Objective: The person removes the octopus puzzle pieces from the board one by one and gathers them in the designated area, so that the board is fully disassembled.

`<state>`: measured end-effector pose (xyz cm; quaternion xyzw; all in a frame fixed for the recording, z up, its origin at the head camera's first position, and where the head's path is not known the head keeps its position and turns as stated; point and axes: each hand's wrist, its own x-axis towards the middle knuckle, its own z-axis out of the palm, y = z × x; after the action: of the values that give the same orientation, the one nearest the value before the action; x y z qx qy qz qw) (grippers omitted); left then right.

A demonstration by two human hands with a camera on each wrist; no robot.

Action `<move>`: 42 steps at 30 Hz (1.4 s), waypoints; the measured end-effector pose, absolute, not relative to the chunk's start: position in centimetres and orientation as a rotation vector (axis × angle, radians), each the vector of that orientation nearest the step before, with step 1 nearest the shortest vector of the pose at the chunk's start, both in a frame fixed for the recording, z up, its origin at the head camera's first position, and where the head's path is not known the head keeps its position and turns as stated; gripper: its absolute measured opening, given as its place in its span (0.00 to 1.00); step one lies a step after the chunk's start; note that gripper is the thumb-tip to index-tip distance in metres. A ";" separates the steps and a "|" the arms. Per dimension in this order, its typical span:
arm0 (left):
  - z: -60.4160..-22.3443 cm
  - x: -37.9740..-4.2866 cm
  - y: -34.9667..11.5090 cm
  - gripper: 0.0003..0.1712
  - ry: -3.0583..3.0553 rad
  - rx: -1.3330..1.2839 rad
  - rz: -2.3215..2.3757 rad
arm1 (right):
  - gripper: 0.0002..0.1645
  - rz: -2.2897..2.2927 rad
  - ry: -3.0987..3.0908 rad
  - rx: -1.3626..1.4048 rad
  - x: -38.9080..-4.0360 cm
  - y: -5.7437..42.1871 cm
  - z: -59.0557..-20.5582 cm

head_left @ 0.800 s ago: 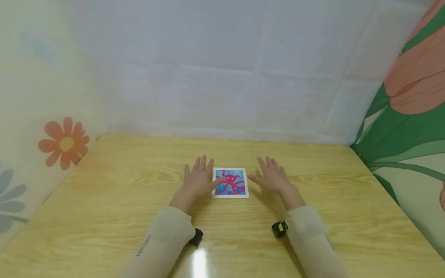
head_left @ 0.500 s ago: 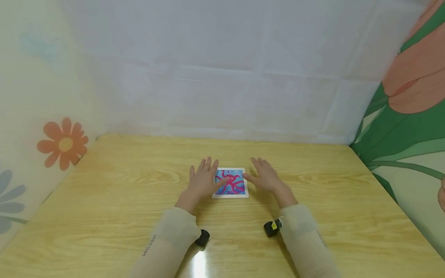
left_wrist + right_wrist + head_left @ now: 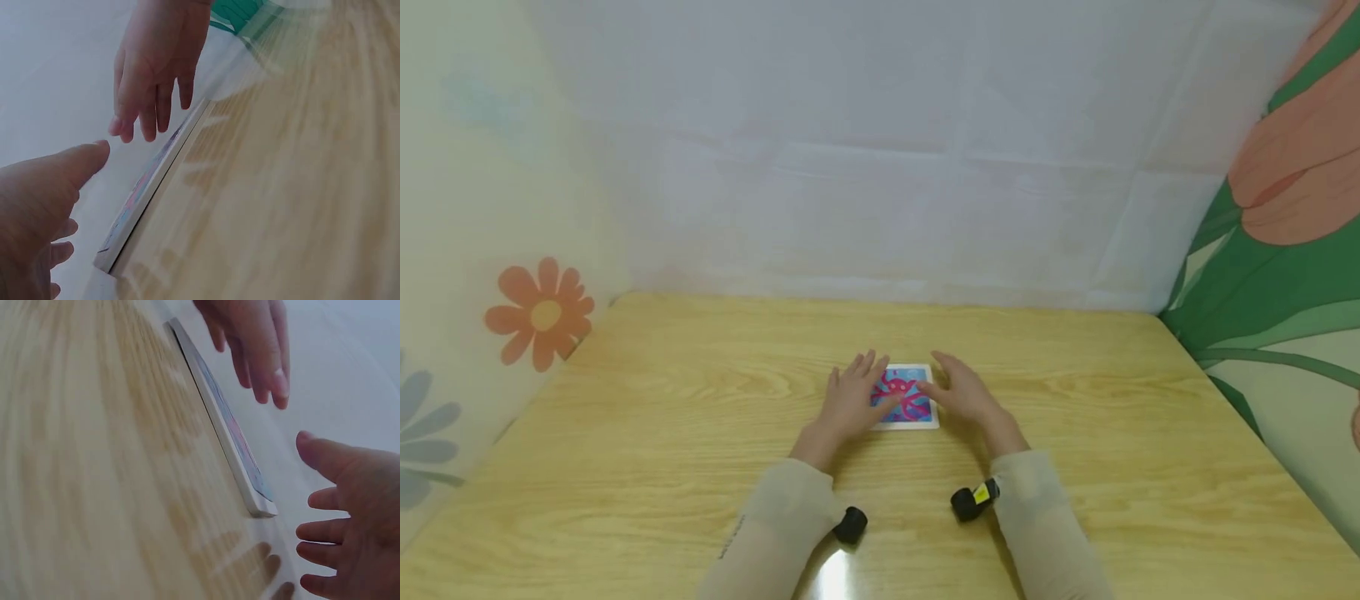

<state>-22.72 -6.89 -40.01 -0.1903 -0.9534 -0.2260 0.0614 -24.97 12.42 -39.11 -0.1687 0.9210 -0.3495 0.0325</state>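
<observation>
A flat, white-edged picture board with a pink octopus on blue lies face up near the table's middle. My left hand hovers over its left side, hiding part of the picture, with fingers spread and thumb pointing inward. Over the right edge is my right hand, its thumb also reaching inward. The left wrist view shows the board edge-on, flat on the wood, with a gap between it and both hands. From the right wrist, the board likewise appears untouched, and my right fingers are extended.
The wood-grain table extends around the board on every side. A white cloth hangs behind it. Flower-patterned panels stand left and right. Black wrist cameras sit on the inner side of both sleeves.
Both hands have moved inward, toward each other, and now stand closer over the board. The left hand covers more of its left side. The board lies where it was.
</observation>
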 end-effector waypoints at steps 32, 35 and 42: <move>-41.8 -22.2 -6.0 0.29 -2.922 -0.618 -0.498 | 0.20 -1.183 3.122 -0.447 -25.7 11.5 -41.7; -41.8 -22.2 -5.9 0.29 -2.926 -0.606 -0.488 | 0.19 -1.170 3.123 -0.437 -25.7 11.4 -41.7; -41.7 -22.0 -5.3 0.30 -2.961 -0.516 -0.479 | 0.18 -1.176 3.104 -0.415 -25.9 11.6 -41.7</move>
<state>-22.04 -5.29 -41.73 -0.1693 -0.9717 -0.1570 0.0489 -25.93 11.62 -41.74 -0.1235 0.9231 -0.3497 -0.1015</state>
